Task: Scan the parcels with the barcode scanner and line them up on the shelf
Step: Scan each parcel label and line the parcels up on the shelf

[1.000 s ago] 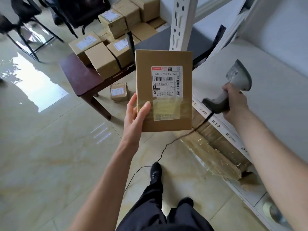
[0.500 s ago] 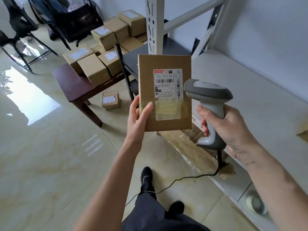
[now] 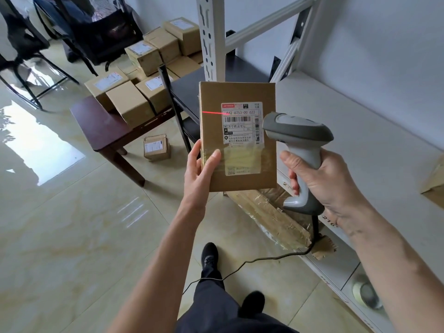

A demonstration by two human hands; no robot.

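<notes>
While the red scan line (image 3: 214, 113) fell just above the barcode, scanning was the step in hand. Left of the parcel (image 3: 237, 135): a dark wooden table (image 3: 96, 121) stacked with boxes (image 3: 131, 105), glossy tile floor. Left hand (image 3: 200, 169) pinched the flat cardboard parcel's lower left edge, thumb on its face, label toward the head camera. Right of the parcel, right hand (image 3: 323, 179) wrapped the grey barcode scanner (image 3: 299, 150). Next, likely: dip the beam onto the bars. Further right, the white shelf (image 3: 348, 131).
</notes>
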